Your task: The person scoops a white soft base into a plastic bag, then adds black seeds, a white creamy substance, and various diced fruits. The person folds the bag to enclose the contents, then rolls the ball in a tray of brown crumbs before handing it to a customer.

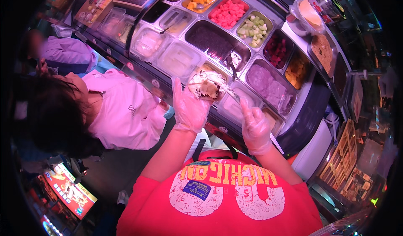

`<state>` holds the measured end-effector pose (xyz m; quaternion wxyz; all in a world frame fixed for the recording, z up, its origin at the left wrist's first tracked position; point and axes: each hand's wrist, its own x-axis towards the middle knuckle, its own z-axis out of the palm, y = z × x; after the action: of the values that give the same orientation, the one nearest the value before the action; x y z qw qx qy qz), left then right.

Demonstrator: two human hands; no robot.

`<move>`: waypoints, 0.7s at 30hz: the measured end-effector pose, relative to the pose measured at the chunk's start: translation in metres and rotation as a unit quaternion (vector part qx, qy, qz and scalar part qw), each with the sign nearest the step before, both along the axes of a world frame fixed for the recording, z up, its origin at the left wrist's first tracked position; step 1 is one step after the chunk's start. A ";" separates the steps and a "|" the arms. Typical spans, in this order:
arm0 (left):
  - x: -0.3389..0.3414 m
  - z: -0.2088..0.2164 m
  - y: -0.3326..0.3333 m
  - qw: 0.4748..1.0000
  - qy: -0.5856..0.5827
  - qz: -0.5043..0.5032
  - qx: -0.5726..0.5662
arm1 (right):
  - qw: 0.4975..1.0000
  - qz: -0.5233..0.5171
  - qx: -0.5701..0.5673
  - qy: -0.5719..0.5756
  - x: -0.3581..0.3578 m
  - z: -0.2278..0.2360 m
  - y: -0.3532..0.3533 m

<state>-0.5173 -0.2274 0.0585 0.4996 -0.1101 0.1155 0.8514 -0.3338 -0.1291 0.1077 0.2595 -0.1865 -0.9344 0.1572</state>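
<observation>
A rounded portion of dark-flecked white cream [202, 79] with a tan-brown lump [210, 89] is sitting just toward twelve o'clock from centre. A slim, straight, pale spatula [236, 96] is meeting its three-o'clock edge, slanting away toward five o'clock.

Gloves [189, 111], center of frame: thin, translucent plastic; wrinkled, glossy. Spatula [276, 144], right of center: smooth, plastic-looking handle. Tray surround [257, 54], upper center: smooth, reflective metal. Shirt [228, 194], lower center: matt cloth, rough crackled print. Rack [341, 152], lower right: slatted wood.
</observation>
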 end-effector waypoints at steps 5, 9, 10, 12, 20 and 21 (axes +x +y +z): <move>-0.010 0.006 0.021 1.000 -0.006 0.013 0.026 | 0.999 0.006 0.047 -0.006 0.000 -0.017 0.006; -0.031 0.003 0.012 0.998 -0.049 0.032 0.015 | 0.994 0.095 0.039 -0.023 -0.004 -0.010 0.006; -0.043 -0.001 0.008 0.999 -0.021 0.041 0.005 | 0.994 0.094 0.042 -0.042 0.000 -0.009 0.007; -0.059 0.000 0.008 0.996 0.024 0.081 -0.033 | 1.000 0.009 -0.029 -0.008 -0.002 -0.014 0.011; -0.063 0.022 0.024 1.000 -0.011 -0.006 -0.011 | 0.830 -0.090 -0.431 -0.342 -0.055 -0.119 0.067; -0.059 0.026 0.027 1.000 -0.018 -0.022 -0.012 | 0.884 0.004 -0.317 -0.342 -0.049 -0.168 0.072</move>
<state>-0.5762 -0.2007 0.0842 0.5187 -0.1288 0.1193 0.8368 -0.3828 -0.0572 -0.0599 -0.1502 -0.2973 -0.8661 0.3727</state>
